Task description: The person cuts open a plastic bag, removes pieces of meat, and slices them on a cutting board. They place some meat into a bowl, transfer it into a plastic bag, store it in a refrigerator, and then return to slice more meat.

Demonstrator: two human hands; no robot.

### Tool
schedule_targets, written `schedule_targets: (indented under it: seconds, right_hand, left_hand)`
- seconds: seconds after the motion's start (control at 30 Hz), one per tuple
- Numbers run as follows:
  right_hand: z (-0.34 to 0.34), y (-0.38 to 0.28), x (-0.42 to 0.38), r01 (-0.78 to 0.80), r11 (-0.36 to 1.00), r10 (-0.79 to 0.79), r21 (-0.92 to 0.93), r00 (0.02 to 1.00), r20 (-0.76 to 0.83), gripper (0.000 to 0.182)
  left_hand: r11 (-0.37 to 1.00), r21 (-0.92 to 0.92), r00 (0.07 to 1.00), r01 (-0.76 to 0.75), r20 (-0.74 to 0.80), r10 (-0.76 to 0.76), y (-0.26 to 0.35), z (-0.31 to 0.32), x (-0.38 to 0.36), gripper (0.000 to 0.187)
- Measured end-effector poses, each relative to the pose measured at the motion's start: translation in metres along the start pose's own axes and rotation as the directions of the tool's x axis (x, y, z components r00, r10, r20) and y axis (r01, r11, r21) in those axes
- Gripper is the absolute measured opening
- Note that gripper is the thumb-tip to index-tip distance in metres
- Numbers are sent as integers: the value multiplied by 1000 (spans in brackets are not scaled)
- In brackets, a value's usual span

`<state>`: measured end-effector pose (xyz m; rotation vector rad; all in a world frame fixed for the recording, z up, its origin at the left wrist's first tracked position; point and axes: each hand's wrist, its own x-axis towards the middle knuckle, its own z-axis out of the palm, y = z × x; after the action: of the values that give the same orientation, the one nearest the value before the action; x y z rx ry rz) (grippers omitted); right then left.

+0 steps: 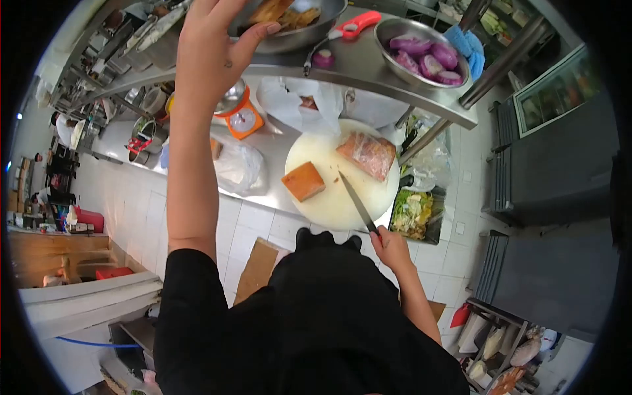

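Note:
My right hand (393,250) grips the dark handle of a knife (357,201), whose blade lies over the round white cutting board (313,144). Left of the blade sits an orange-brown block of food (303,182). A plastic-wrapped piece of meat (366,155) rests at the board's upper right. My left hand (214,39) is raised at the metal bowl (332,14) on the upper shelf, thumb apart from the fingers and close to brown pieces of food (299,18). Its fingertips are cut off by the top edge of the view.
On the shelf (355,74) are red-handled scissors (355,24) and a bowl of purple onions (431,58). Below stand an orange scale (244,121) and a plastic bag (240,166). A bin of vegetable scraps (413,214) sits right of the board. People are visible at far left.

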<state>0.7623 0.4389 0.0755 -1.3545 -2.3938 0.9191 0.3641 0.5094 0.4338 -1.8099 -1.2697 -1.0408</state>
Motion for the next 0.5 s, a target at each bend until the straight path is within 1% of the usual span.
schedule_targets:
  seconds: [0.03, 0.07, 0.13, 0.17, 0.2, 0.23, 0.27, 0.33, 0.37, 0.43, 0.47, 0.5]
  right_hand:
    - [-1, 0, 0, -21, 1000, 22, -21, 999, 39, 25]
    - [-3, 0, 0, -28, 999, 29, -19, 998, 50, 25]
    - [-2, -1, -6, -49, 999, 50, -12, 997, 59, 25]
    - [0, 2, -8, -56, 998, 57, -6, 996, 73, 25]
    - [0, 2, -9, -52, 999, 51, 15, 997, 58, 24]
    - [0, 2, -10, -48, 999, 47, 20, 998, 33, 23]
    - [0, 1, -10, -43, 999, 43, 23, 999, 8, 23]
    - [-7, -8, -10, -68, 996, 68, 59, 998, 1, 22]
    - [-9, -10, -9, -73, 995, 74, 66, 997, -3, 22]
    - [-11, -15, -7, -86, 994, 87, 73, 996, -5, 22]
    - [-12, -19, -6, -85, 993, 87, 83, 996, -18, 22]
    - [-12, -22, -4, -81, 992, 85, 95, 996, -30, 22]
  left_hand:
    - [1000, -27, 999, 14, -32, -15, 3, -1, -7, 24]
    - [999, -30, 1000, 22, -22, -22, 6, -2, -22, 24]
    - [957, -275, 996, 89, -3, -93, 16, -2, -75, 30]
    - [904, -374, 971, 207, 191, -144, 26, 4, -104, 27]
    - [832, -441, 910, 336, 380, -166, 34, 13, -135, 24]
    - [821, -414, 808, 393, 582, -92, 36, 27, -161, 24]
    - [815, -376, 660, 441, 751, -11, 38, 41, -187, 26]
    - [890, -398, 572, 223, 792, 211, 38, 75, -249, 34]
    - [885, -405, 570, 228, 793, 216, 44, 82, -260, 34]
    - [835, -453, 404, 312, 859, 315, 56, 94, -277, 42]
    - [832, -455, 401, 317, 860, 317, 49, 110, -297, 42]
    - [787, -507, 410, 353, 839, 357, 32, 134, -320, 44]
